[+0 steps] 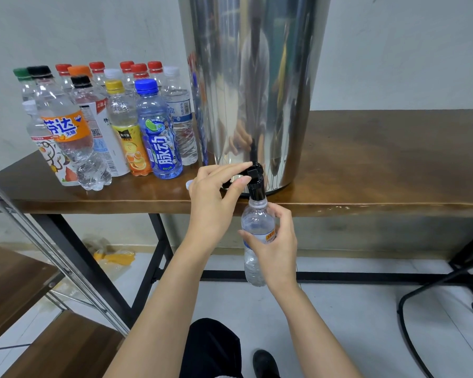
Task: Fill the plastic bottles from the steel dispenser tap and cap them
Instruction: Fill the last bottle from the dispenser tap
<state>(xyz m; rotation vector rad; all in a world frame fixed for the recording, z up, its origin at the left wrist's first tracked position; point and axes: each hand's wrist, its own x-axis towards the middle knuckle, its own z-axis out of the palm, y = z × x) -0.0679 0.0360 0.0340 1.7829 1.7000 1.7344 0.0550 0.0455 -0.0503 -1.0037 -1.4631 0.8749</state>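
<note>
Where left hand (216, 195) pinches tap (256, 173), perhaps half-hidden cap (188, 184).

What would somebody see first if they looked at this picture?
Probably the big shiny steel dispenser standing on the wooden table, in the middle. At its foot the left hand pinches the black tap while the right hand holds a clear bottle under it. To the left stands a crowd of capped bottles with colourful lids.

Hands (216, 192) and forearms (159, 296) bare; black trousers (210, 347); one black shoe (265, 361).
</note>
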